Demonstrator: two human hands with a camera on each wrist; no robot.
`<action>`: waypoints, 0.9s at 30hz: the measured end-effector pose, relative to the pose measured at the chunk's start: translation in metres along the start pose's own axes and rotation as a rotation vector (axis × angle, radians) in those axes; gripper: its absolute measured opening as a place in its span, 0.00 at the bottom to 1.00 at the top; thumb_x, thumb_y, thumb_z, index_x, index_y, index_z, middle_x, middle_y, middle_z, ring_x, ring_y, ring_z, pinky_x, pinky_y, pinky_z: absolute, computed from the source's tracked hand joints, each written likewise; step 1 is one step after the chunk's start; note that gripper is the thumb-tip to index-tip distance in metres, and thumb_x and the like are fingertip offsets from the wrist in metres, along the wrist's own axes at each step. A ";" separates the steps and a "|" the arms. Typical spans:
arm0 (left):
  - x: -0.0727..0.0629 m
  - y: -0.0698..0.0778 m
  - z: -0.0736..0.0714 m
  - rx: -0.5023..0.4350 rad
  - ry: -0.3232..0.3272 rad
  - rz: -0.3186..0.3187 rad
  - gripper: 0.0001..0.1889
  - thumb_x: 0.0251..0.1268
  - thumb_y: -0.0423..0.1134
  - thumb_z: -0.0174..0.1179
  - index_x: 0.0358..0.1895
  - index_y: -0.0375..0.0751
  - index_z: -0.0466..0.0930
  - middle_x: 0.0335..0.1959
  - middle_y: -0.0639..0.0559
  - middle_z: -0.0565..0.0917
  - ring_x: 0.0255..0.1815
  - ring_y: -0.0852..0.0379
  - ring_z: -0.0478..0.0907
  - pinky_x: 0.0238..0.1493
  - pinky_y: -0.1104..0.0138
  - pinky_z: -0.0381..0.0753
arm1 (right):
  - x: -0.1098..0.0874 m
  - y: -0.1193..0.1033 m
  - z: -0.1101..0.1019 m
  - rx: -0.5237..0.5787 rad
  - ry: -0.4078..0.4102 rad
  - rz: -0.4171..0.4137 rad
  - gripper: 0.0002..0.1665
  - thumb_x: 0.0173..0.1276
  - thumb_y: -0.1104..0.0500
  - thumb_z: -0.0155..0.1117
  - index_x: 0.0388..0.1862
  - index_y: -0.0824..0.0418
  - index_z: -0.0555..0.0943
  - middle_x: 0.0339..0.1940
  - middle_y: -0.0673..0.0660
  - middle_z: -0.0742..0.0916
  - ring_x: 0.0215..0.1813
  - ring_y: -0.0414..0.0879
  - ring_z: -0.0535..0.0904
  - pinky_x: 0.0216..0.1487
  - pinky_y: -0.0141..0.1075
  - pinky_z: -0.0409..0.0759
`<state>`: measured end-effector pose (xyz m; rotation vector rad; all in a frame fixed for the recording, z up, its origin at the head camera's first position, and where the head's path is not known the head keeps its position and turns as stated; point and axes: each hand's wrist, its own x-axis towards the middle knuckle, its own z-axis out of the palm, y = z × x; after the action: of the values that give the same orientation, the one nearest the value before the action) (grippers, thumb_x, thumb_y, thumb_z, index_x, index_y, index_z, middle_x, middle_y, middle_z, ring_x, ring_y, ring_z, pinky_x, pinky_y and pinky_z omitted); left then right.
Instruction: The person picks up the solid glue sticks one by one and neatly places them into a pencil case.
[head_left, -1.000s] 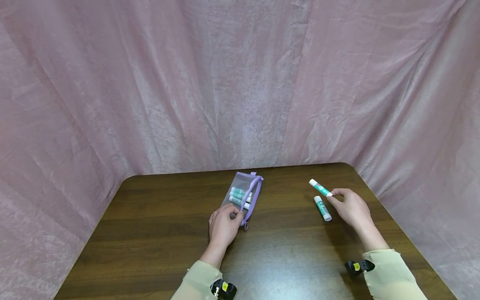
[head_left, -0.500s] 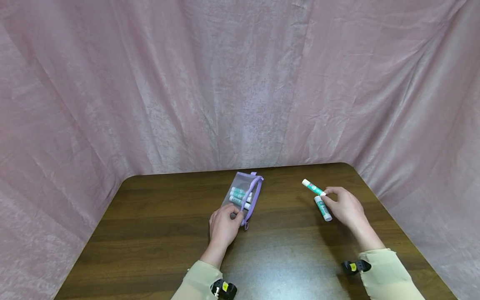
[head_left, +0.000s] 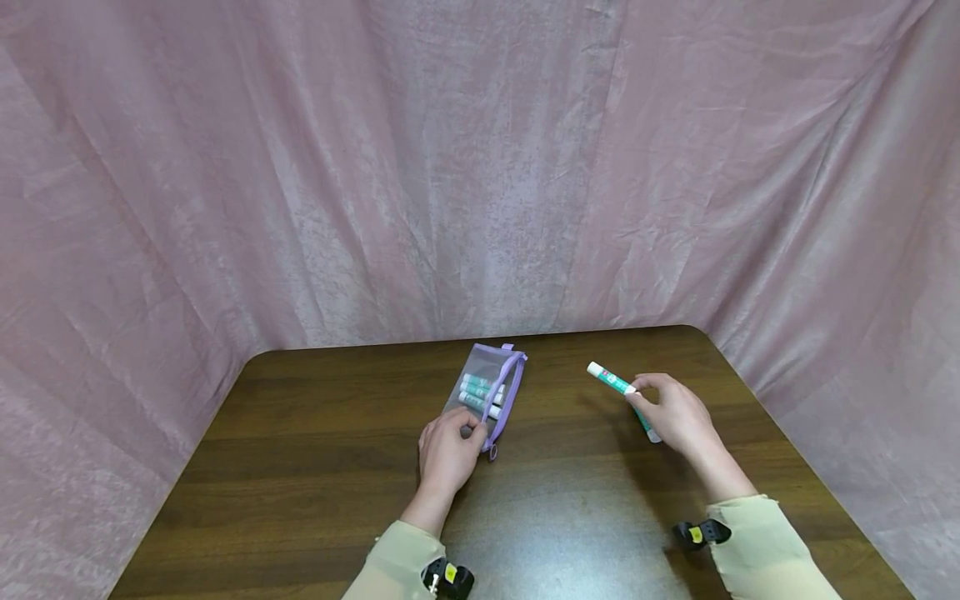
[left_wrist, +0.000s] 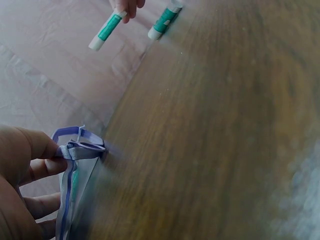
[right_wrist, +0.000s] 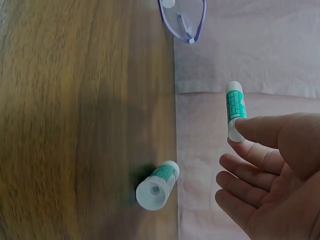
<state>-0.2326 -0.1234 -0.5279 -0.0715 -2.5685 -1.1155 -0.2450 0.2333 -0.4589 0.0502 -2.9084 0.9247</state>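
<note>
Green and white plastic made up the slim cylindrical tube (head_left: 611, 381) that the right hand (head_left: 672, 414) pinched by one end between thumb and index finger, above the wood-grain tabletop (head_left: 315, 467). Its long axis slanted leftward and away from the person, the free white end pointing roughly toward the far end of the translucent mesh pouch with lilac zip trim (head_left: 486, 360). That pouch lay well to the left of the tube, its lilac edges parted on the side facing it. The left hand (head_left: 447, 450) was the nearer one to the pouch, gripping its near, zipped corner between thumb and finger.

The held tube had a green printed wrap with a small red mark and white plastic at both ends. A second green-and-white cylindrical tube (right_wrist: 168, 175) lay on the tabletop beside the right hand, below the held one, showing a hollow white end. Through the mesh, similar green-and-white tubes (head_left: 480, 402) showed, two or perhaps three; the cloudy fabric made the count uncertain.
</note>
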 end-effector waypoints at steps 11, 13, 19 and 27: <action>-0.001 -0.002 0.002 0.005 -0.002 -0.003 0.12 0.67 0.40 0.70 0.24 0.55 0.82 0.48 0.54 0.91 0.57 0.40 0.86 0.69 0.41 0.72 | 0.002 -0.007 0.012 -0.017 0.040 -0.071 0.13 0.79 0.50 0.70 0.53 0.56 0.89 0.67 0.64 0.87 0.56 0.62 0.84 0.54 0.58 0.80; 0.000 -0.002 0.002 0.007 -0.001 -0.003 0.12 0.67 0.40 0.70 0.24 0.55 0.82 0.47 0.54 0.91 0.57 0.41 0.86 0.69 0.41 0.72 | 0.003 -0.008 0.013 -0.015 0.042 -0.082 0.12 0.79 0.50 0.71 0.52 0.56 0.90 0.67 0.65 0.87 0.62 0.65 0.84 0.57 0.61 0.79; 0.000 -0.003 0.002 0.008 0.000 -0.004 0.12 0.67 0.40 0.70 0.24 0.55 0.82 0.45 0.56 0.90 0.56 0.41 0.86 0.69 0.41 0.72 | 0.004 -0.014 0.019 -0.009 0.021 -0.086 0.12 0.80 0.51 0.70 0.52 0.56 0.90 0.70 0.64 0.86 0.70 0.68 0.81 0.63 0.65 0.78; 0.000 -0.003 0.002 0.010 -0.003 -0.004 0.12 0.67 0.40 0.70 0.24 0.55 0.82 0.49 0.54 0.91 0.58 0.42 0.86 0.70 0.41 0.72 | 0.007 -0.021 0.026 -0.004 -0.001 -0.116 0.10 0.79 0.53 0.71 0.52 0.56 0.90 0.69 0.63 0.87 0.62 0.65 0.85 0.59 0.63 0.79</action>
<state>-0.2340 -0.1238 -0.5312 -0.0661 -2.5780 -1.1045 -0.2531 0.2012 -0.4675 0.2174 -2.8725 0.9002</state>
